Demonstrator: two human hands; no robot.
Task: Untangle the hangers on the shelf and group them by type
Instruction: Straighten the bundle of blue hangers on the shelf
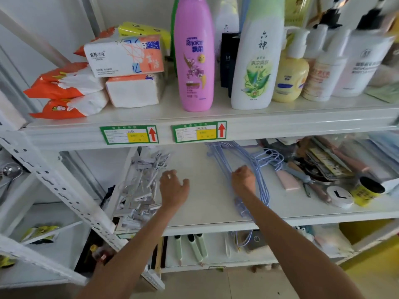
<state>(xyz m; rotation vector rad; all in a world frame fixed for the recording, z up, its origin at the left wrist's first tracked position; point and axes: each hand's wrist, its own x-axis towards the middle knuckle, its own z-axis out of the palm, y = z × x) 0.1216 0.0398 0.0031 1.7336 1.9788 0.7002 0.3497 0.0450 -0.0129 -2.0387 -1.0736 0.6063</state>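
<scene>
The right hand is curled in a fist on the bunch of blue hangers. Its fingers look wrapped round the thin wires, but the back of the hand hides them, so this is my best guess. The blue bunch lies long, from far behind the fingers at the back of the shelf to the front edge near the wrist. Its hooks fan out to the right of the fingers.

The left hand is loose and holds nothing. Its fingers droop down, just beside the pile of white hangers, which lies to their left. I cannot tell if the fingertips touch the pile.

So each hand is nearest to its own kind. Bare shelf lies between the two hands, so the two kinds look well apart already.

The upper shelf edge hides the far ends of the blue hangers. The white pile is a blurry jumble, and I cannot count it. Some blue wire also hangs below the front edge, partly hidden by the right arm.
</scene>
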